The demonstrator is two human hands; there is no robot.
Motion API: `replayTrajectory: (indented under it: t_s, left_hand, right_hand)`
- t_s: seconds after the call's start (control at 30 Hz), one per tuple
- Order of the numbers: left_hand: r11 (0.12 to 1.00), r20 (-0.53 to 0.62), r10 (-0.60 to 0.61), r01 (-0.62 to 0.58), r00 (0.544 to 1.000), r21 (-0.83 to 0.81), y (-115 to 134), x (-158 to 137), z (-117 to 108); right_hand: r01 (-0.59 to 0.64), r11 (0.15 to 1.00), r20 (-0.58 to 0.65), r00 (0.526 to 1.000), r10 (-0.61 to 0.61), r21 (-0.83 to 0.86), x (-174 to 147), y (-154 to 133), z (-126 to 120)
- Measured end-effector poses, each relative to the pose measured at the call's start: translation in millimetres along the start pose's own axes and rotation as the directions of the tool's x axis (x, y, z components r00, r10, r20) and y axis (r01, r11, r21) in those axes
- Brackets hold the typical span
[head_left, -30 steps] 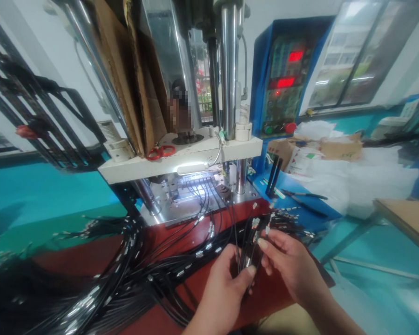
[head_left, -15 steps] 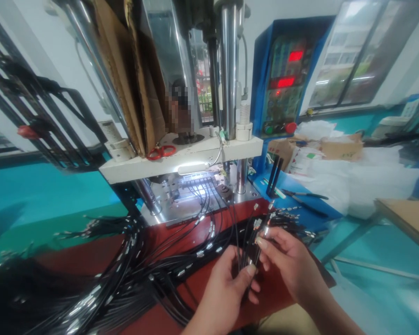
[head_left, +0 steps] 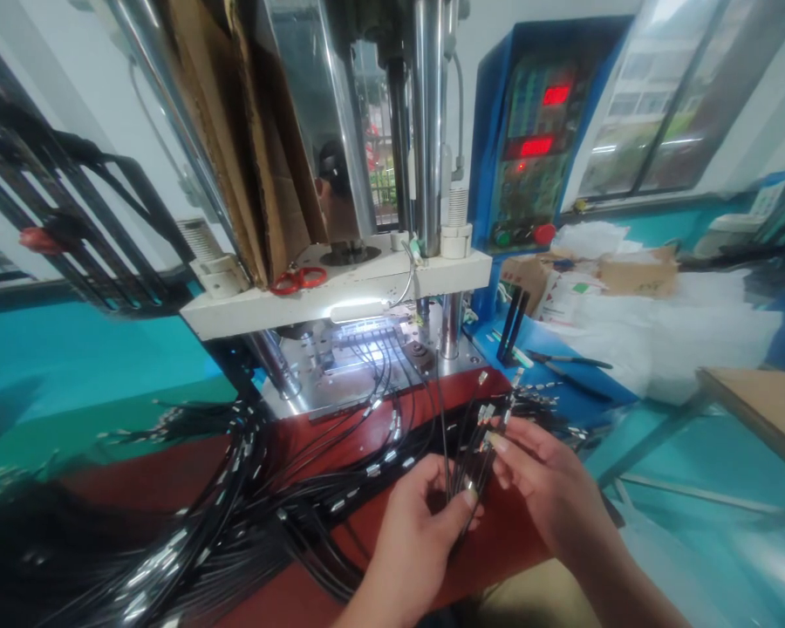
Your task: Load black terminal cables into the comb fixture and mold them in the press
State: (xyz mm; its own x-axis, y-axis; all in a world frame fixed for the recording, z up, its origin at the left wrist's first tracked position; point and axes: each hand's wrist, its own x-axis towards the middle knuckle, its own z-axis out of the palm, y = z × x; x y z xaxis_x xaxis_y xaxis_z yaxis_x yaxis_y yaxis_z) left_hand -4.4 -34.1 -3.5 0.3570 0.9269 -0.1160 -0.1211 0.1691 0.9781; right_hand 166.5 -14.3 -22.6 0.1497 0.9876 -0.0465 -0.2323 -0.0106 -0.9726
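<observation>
My left hand (head_left: 425, 532) is closed around a small bunch of thin black cables (head_left: 459, 467) that stand roughly upright over the red table top (head_left: 510, 532). Metal connectors (head_left: 485, 413) cap the upper ends of these cables. Thumb and fingers of my right hand (head_left: 542, 471) pinch one cable near its connector end, just right of the bunch. Behind my hands, several black cables run into the lit mould (head_left: 363, 336) of a press. A thick heap of black cables (head_left: 189, 532) with silvery pieces on them lies to the left.
The press's white plate (head_left: 359, 283) carries red-handled scissors (head_left: 298, 279) and a cardboard sheet (head_left: 255, 157). A blue control box (head_left: 529, 131) stands at the back right. Black-handled pliers (head_left: 572, 359) rest on a blue surface. White sacks (head_left: 680, 314) and a bench (head_left: 759, 410) are farther right.
My right hand has shifted slightly, its fingertips now by the connectors at the top of the bunch. The left hand keeps its hold, and the view has tilted slightly.
</observation>
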Motion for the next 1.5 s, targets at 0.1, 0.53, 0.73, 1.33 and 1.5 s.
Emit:
replayTrajectory:
  t_s: [0.1, 0.53, 0.73, 1.33, 1.5]
  left_hand:
    - [0.992, -0.058, 0.046, -0.039, 0.997, 0.118, 2, -1, -2]
    - [0.897, 0.231, -0.198, 0.271, 0.953, -0.349, 25, 1, -9]
    - [0.899, 0.209, -0.208, 0.271, 0.955, -0.344, 23, 0, -8]
    - [0.993, 0.181, -0.057, 0.037, 0.982, 0.110, 37, -12, 3]
    - [0.847, 0.028, 0.095, -0.096, 0.995, 0.522, 37, -14, 17]
  right_hand:
    - [-0.021, 0.995, -0.007, 1.000, 0.021, 0.095, 0, 2, -2]
    - [-0.297, 0.921, 0.207, 0.946, 0.248, 0.253, 6, -9, 1]
    - [-0.325, 0.920, 0.276, 0.925, 0.262, 0.217, 8, -21, 7]
    - [-0.216, 0.965, 0.188, 0.964, 0.187, 0.150, 12, -6, 9]
    - [-0.160, 0.973, 0.187, 0.974, 0.128, 0.168, 13, -4, 10]
